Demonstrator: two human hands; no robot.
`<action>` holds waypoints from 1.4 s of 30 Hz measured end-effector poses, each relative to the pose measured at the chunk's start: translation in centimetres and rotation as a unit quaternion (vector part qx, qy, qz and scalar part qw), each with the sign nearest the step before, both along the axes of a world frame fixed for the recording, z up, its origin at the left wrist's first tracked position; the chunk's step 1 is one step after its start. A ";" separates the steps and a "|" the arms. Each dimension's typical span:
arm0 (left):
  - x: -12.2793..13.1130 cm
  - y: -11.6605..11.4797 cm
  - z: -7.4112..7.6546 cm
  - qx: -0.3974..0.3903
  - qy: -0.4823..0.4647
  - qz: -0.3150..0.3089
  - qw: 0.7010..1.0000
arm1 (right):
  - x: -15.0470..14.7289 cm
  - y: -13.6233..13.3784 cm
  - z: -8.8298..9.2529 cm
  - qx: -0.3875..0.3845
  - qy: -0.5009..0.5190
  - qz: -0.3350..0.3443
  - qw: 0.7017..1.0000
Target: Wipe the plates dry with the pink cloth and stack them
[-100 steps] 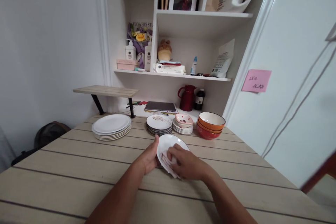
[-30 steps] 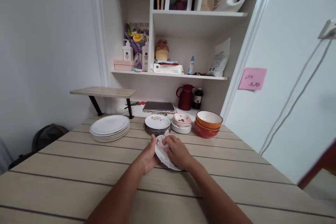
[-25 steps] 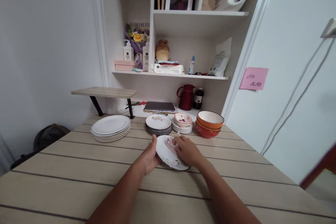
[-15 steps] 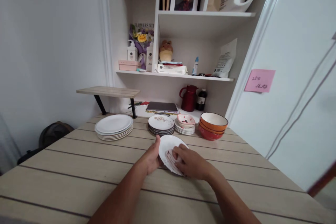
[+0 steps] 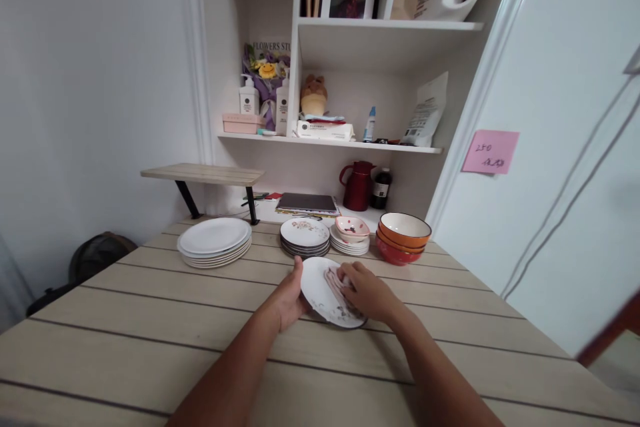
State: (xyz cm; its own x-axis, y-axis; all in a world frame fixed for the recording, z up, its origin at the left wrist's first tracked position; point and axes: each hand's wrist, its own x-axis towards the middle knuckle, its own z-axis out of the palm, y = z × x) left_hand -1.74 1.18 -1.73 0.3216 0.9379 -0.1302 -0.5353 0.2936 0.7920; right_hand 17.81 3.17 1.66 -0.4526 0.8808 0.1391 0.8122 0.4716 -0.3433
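A white plate [image 5: 319, 287] with a dark rim and a floral print is tilted above the table, in front of the dish stacks. My left hand [image 5: 291, 297] grips its left edge, thumb on top and the other fingers mostly hidden beneath. My right hand [image 5: 367, 290] is closed on a pale, crumpled cloth [image 5: 334, 280], pressed against the plate's right side. Just behind the plate stands a stack of matching floral plates [image 5: 305, 233]. To its right are small white plates [image 5: 350, 247] with a pinkish patterned dish [image 5: 353, 227] on top.
White plates [image 5: 215, 237] are stacked at the left, near a small raised wooden shelf [image 5: 203, 175]. Orange and red bowls [image 5: 403, 240] stand nested at the right. Behind are a closed laptop [image 5: 307, 203], a red jug [image 5: 357, 187] and a dark bottle [image 5: 381, 189].
My right hand has shifted up and to the right across the plate with the cloth, uncovering more of the floral print near the lower edge. My left hand keeps its hold.
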 end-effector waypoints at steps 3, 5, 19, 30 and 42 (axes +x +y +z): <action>-0.1 -0.1 0.0 -0.006 0.005 0.000 1.000 | 0.9 -1.6 0.6 -0.027 -0.022 0.045 0.998; -0.1 -0.1 0.0 -0.008 0.004 -0.003 1.000 | 0.5 -2.5 0.9 -0.037 -0.021 0.099 0.994; 0.0 -0.2 0.3 -0.001 0.003 -0.011 1.000 | -1.8 0.5 -0.2 0.013 0.024 0.018 0.999; 0.1 0.0 0.1 0.001 -0.002 -0.001 1.000 | -1.6 -2.9 1.0 -0.033 0.018 0.128 0.991; 0.0 -0.1 0.3 -0.005 0.020 -0.003 1.000 | -1.3 0.7 -0.1 -0.012 0.024 0.016 1.000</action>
